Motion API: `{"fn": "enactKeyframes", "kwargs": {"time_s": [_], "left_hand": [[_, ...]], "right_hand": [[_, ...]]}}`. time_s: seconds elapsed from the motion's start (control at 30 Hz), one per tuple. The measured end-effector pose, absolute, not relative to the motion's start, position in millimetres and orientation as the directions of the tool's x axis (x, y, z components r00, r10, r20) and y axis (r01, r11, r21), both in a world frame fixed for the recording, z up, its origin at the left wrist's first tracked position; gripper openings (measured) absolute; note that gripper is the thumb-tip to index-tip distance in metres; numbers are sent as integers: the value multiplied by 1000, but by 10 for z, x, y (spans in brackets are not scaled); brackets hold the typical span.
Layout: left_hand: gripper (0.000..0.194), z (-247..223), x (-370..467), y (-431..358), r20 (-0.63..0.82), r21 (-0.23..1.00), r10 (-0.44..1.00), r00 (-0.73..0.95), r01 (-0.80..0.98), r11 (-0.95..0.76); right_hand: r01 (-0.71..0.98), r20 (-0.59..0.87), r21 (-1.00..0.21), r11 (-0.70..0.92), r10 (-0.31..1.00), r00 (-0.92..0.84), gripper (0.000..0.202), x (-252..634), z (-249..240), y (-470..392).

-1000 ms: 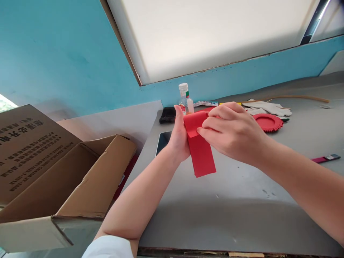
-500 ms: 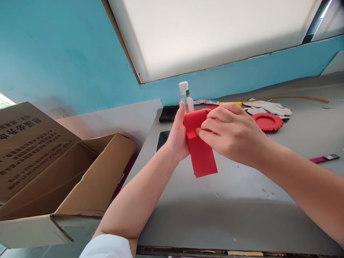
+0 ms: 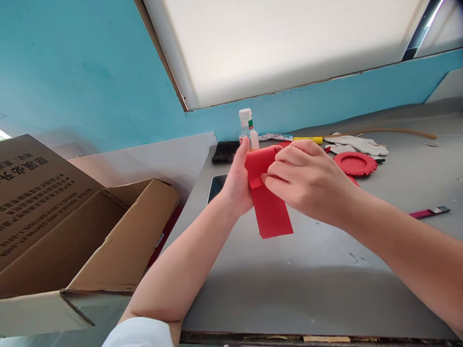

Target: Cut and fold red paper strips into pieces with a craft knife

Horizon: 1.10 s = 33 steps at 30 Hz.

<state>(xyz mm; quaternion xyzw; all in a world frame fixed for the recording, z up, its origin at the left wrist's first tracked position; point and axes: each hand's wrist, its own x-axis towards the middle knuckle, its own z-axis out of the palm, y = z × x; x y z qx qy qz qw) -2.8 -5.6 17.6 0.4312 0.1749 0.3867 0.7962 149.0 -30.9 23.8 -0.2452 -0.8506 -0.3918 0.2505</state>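
An open brown cardboard box [image 3: 121, 238] is standing left of the grey tabletop [image 3: 253, 289]. The bare left hand [image 3: 237, 189] is clamping the left edge of a folded red paper strip [image 3: 271, 212], raised above the tabletop; a slack hold could let its layers slide. The bare right hand [image 3: 307, 178] is pinching the strip's folded top; uneven pressure could skew the crease. Farther right, a round red toothed disc [image 3: 356, 164] is lying.
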Motion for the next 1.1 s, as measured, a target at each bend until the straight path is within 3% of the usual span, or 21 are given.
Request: {"fn": "enactKeyframes", "kwargs": {"time_s": [0.3,0.47,0.6,0.7,0.83,1.0,1.1], "left_hand": [[54,128,-15,-12,31,841,804,593,-450,300],[49,87,-9,29,15,848,818,575,-441,294],[51,76,41,7,23,858,798,602,-421,293],[55,50,83,-10,-10,866,785,620,-387,317],[53,1,96,4,-21,839,800,599,-424,340],[56,-19,65,46,-85,798,810,581,-447,404],[56,-29,56,63,-129,795,828,545,-442,416]], "right_hand": [[610,576,443,657,313,-755,25,1506,212,-306],[526,622,156,836,331,-710,22,1630,299,-262],[601,797,-77,795,411,-442,19,1740,360,-177],[636,797,-149,757,473,-377,18,1751,331,-112],[585,715,-89,807,460,-526,16,1708,254,-79],[562,577,127,818,400,-712,52,1675,185,-92],[582,592,220,783,367,-717,47,1657,158,-86]]}}
